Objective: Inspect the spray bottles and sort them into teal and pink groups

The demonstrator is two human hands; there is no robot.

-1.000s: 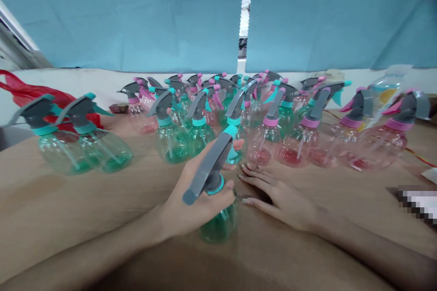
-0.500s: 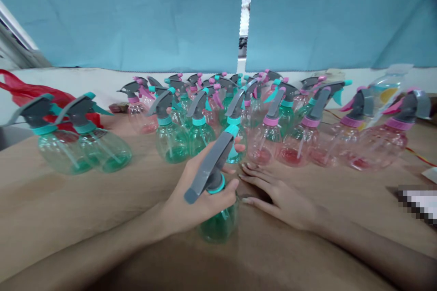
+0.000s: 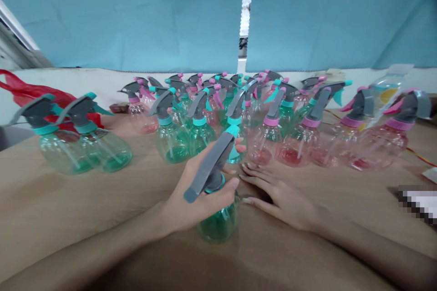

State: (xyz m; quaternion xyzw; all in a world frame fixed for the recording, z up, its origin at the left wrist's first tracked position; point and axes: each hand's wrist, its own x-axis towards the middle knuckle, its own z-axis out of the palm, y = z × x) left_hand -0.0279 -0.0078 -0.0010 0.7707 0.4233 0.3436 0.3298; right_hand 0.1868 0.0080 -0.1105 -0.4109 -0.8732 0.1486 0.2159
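Observation:
My left hand (image 3: pixel 194 195) is wrapped round the neck of a green spray bottle (image 3: pixel 218 220) with a grey and teal trigger head (image 3: pixel 208 166); the bottle stands upright on the wooden table (image 3: pixel 85 209), and one finger reaches toward the teal nozzle. Just to the right of that bottle my right hand (image 3: pixel 276 195) lies flat on the table, fingers stretched out and holding nothing. Behind both hands stands a dense group of green and pink spray bottles (image 3: pixel 235 113).
Two green bottles (image 3: pixel 82 143) stand apart at the left, before a red bag (image 3: pixel 30 95). Pink bottles (image 3: pixel 375 132) run to the right edge. A blue curtain (image 3: pixel 136 13) hangs behind. A blurred flat item (image 3: pixel 418 202) lies at the right.
My left hand has shifted the held bottle very slightly to the left. The right hand has stayed flat on the table.

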